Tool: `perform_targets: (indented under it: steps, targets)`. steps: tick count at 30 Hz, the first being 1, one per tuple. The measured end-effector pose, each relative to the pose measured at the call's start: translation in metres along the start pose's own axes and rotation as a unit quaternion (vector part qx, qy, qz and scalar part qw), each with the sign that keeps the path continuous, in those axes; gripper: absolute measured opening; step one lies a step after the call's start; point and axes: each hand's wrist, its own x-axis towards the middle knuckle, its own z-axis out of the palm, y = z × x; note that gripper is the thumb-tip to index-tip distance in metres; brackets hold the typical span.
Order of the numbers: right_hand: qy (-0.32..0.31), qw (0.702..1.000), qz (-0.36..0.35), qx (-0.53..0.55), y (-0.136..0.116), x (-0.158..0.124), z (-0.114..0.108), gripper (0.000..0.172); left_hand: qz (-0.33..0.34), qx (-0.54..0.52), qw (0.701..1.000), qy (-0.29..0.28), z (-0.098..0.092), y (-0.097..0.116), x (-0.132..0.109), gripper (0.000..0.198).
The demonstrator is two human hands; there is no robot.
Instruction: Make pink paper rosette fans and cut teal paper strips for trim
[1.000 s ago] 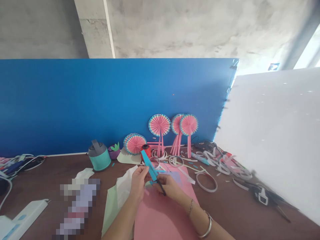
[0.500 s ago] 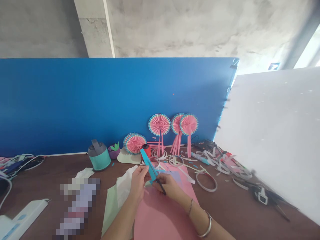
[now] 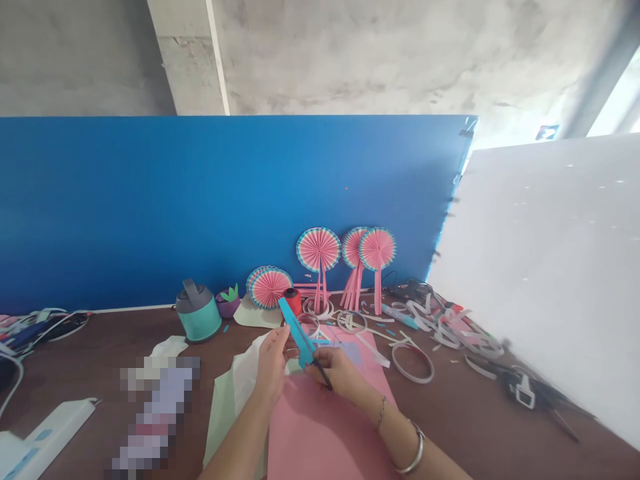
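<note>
My left hand pinches the lower part of a long teal paper strip that slants up and to the left. My right hand is closed around black-handled scissors whose blades meet the strip near its lower end. Both hands hover over a pink paper sheet lying on the brown table. A bracelet circles my right wrist.
Pink and teal paper fans lean on the blue board. A teal tape dispenser, red spool, white paper rings, scraps and a glue gun lie around. A white panel stands right. Pale green paper sits left.
The teal strip has shifted slightly left and down between my hands. My left hand has moved a little, its fingers sliding along the strip. The rest is unchanged.
</note>
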Motion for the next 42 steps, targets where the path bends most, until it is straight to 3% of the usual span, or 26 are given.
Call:
perform_targets:
  steps: [13,23,42]
  targets:
    - [-0.02,1.0,0.018,-0.013,-0.003,-0.001,0.002,0.008,0.006,-0.006,1.0,0.003,-0.004,-0.005,0.002,0.036]
    - [-0.014,0.999,0.016,0.028,0.005,0.005,0.0,0.023,-0.015,0.018,0.999,-0.022,0.002,-0.006,-0.001,0.039]
    - [-0.009,1.0,0.008,0.029,0.013,0.009,0.0,0.028,-0.028,0.046,0.998,-0.025,0.002,-0.005,-0.003,0.037]
